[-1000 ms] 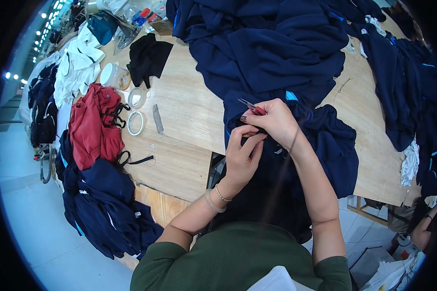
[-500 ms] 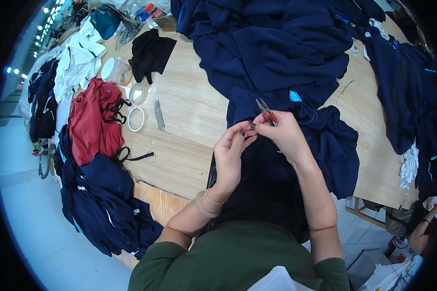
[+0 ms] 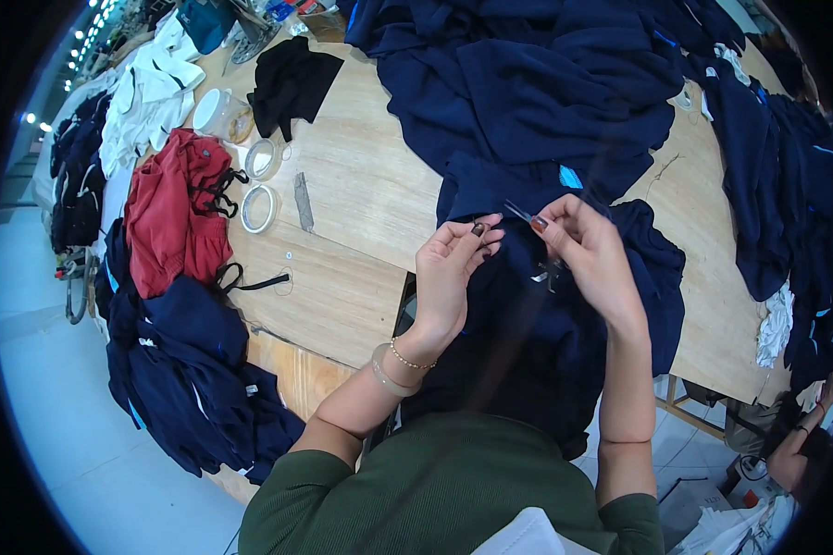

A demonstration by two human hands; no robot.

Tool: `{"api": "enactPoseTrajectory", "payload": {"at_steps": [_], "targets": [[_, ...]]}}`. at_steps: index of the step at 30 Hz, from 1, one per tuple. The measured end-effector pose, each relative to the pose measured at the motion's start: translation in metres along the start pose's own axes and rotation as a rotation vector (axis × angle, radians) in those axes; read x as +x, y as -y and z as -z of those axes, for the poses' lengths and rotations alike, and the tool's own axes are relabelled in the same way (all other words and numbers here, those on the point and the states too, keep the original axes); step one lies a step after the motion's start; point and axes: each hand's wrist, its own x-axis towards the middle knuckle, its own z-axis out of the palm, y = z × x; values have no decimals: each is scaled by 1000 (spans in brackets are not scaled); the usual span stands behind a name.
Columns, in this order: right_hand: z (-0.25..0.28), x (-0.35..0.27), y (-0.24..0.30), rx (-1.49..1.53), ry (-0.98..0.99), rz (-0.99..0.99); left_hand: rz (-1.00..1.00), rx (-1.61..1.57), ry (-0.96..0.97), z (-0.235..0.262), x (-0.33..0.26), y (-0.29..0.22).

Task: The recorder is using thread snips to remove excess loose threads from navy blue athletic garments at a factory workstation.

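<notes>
Left hand (image 3: 453, 268): raised higher than a second ago, fingertips pinched on dark navy fabric garment (image 3: 528, 370), centre frame.
Right hand (image 3: 583, 254): fingers clamped on small metal thread snips (image 3: 518, 213), now brought close to left fingertips.
Implication: trimming judged under way.
Wooden table (image 3: 361, 194): unchanged.

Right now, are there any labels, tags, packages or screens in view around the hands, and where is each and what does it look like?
Light blue tag: small rectangle sewn on the navy garment, just beyond the right hand.
White tag: small pale strip on the same garment, beside the right hand.
Clear round tub: on the wooden table, far left, near the white clothes.
Left hand: grips the navy cloth, no label in it.
No screens or signs show.
</notes>
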Motion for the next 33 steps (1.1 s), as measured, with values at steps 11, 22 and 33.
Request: {"api": "enactPoseTrajectory", "payload": {"at_steps": [11, 22, 33], "targets": [[-5, 33, 16, -360, 129, 45, -31, 49, -6, 2, -1, 3], [-12, 42, 26, -467, 173, 61, -27, 62, -18, 3, 0, 5], [-16, 44, 28, -478, 134, 114, -35, 111, 3, 4, 1, 5]]}}
